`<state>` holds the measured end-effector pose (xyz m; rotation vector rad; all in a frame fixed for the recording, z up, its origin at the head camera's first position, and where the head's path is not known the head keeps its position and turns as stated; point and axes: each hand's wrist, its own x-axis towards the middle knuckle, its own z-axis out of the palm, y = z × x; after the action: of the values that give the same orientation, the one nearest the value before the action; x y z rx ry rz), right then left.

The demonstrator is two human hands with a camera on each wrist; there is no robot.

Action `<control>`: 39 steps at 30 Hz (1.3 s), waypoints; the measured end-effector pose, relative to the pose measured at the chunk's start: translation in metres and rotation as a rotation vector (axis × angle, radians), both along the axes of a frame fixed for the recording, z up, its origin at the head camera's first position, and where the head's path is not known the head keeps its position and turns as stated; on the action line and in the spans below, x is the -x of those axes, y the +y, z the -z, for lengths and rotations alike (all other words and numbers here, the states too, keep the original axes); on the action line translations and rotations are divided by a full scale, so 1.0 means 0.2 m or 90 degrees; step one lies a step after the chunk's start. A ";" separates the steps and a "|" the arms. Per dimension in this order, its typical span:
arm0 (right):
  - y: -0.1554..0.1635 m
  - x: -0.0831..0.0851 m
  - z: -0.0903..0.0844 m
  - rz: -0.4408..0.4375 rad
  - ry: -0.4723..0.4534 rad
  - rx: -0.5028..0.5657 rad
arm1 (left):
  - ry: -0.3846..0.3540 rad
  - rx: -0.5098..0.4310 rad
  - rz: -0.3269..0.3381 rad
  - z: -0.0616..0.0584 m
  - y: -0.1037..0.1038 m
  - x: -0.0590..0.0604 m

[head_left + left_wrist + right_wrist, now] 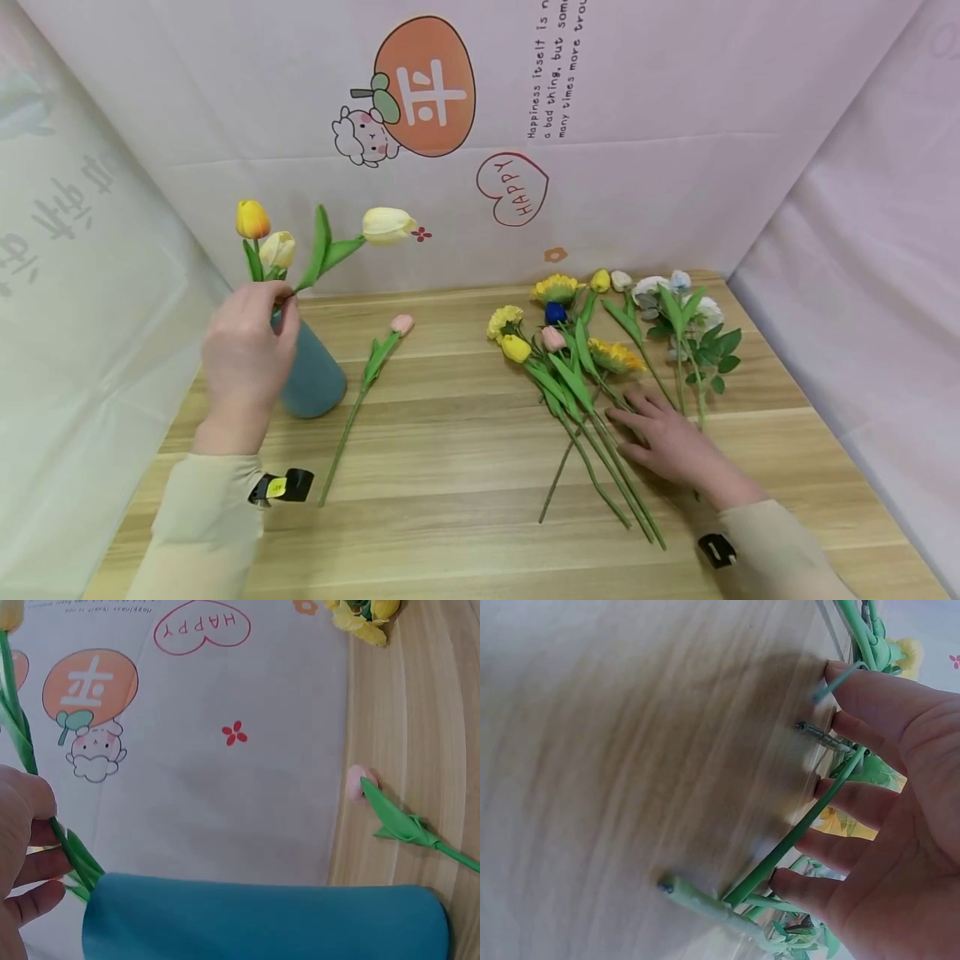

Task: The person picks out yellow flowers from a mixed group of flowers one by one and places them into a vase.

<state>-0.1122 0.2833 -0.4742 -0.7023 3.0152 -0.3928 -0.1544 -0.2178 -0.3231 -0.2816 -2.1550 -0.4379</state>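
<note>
My left hand pinches the stem of a pale yellow tulip at the mouth of a blue vase. An orange-yellow tulip and a cream tulip rise just behind that hand. In the left wrist view, the pinched stem runs down to the rim of the vase. My right hand lies low over the table with its fingers spread among flower stems. A green stem passes by those fingers in the right wrist view, and none is gripped.
A pink tulip lies right of the vase. Left of my right hand spreads a pile with yellow tulips, a blue flower and sunflowers. White flowers with leaves lie at the back right. A printed cloth hangs behind the table.
</note>
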 end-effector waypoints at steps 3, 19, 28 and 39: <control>0.00 0.00 0.00 -0.002 -0.003 -0.003 | -0.015 -0.012 -0.021 0.02 -0.03 0.01; -0.02 0.02 -0.02 0.043 -0.036 0.041 | -0.074 -0.078 -0.072 0.12 -0.15 -0.01; -0.07 0.06 -0.06 0.142 -0.013 0.068 | -0.005 -0.070 -0.082 0.19 -0.12 -0.03; -0.10 0.07 -0.04 0.146 -0.026 0.032 | 0.002 0.041 0.026 0.42 0.07 -0.09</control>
<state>-0.1272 0.2642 -0.4654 -0.3455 3.0640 -0.4839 -0.1362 -0.2035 -0.4075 -0.3624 -2.1656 -0.3912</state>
